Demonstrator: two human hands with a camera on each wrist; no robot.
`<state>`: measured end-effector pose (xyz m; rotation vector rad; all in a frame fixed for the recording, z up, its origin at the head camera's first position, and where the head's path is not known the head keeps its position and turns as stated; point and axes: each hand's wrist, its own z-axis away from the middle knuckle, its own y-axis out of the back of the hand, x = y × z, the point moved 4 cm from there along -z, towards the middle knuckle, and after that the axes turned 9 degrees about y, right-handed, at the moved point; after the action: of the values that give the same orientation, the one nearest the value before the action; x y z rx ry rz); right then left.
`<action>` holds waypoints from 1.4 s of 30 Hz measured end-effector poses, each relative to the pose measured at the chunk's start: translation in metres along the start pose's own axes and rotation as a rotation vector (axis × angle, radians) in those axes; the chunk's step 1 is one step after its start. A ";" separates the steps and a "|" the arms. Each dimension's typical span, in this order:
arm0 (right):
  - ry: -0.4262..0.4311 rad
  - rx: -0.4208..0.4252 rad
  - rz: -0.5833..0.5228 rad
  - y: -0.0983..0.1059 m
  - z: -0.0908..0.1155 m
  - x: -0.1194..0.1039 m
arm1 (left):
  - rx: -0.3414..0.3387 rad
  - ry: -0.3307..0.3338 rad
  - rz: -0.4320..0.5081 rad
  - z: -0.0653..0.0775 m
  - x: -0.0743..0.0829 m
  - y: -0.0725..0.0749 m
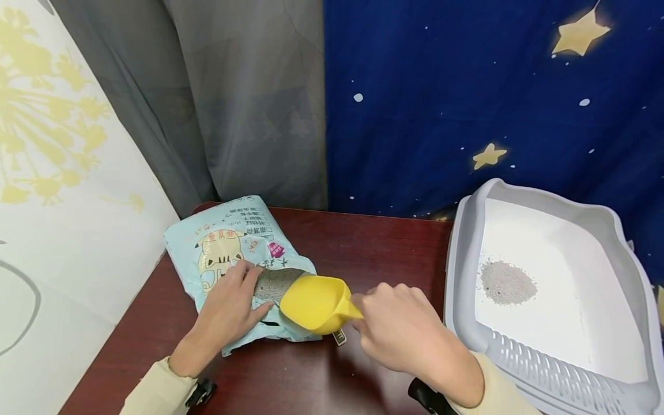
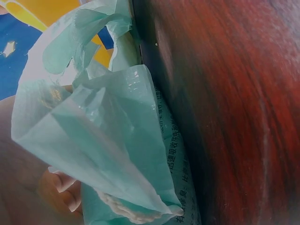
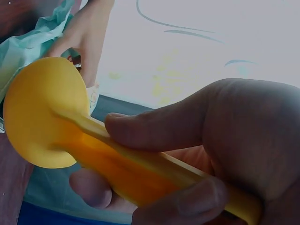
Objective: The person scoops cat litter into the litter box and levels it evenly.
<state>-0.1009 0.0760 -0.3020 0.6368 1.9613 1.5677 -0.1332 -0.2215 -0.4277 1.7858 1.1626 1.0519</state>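
A light-blue bag of cat litter (image 1: 241, 230) lies on the table with its mouth facing right, and grey grains (image 1: 275, 283) show inside. My left hand (image 1: 230, 302) grips the bag at its mouth, thumb toward the near edge and fingers on the upper side. Close up in the left wrist view, the bag's loose plastic (image 2: 108, 122) hides part of that hand. My right hand (image 1: 399, 328) holds a yellow scoop (image 1: 313, 302) by its handle, thumb along the top. The scoop's front edge is at the bag's mouth, overlapping the grains.
A grey-rimmed litter box (image 1: 467, 276) with a white inside stands on the right, a small heap of grey litter (image 1: 507, 282) on its floor. The table (image 1: 363, 248) is dark red wood. Behind it hang a grey curtain (image 1: 259, 104) and a blue star-patterned one (image 1: 415, 115).
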 end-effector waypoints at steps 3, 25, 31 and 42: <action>0.000 -0.011 0.006 0.001 -0.004 0.000 | -0.003 0.000 -0.003 0.000 0.000 0.000; -0.033 -0.038 -0.019 -0.009 -0.020 0.001 | -0.001 -0.001 0.010 -0.001 0.000 -0.001; -0.031 -0.008 -0.021 -0.018 -0.016 0.004 | 0.014 -0.005 0.025 0.000 0.002 0.000; -0.018 0.060 -0.068 -0.048 -0.021 0.005 | 0.046 -0.042 0.055 0.000 0.002 0.004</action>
<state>-0.1200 0.0542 -0.3457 0.5995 2.0024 1.4619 -0.1316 -0.2207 -0.4238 1.8764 1.1265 1.0220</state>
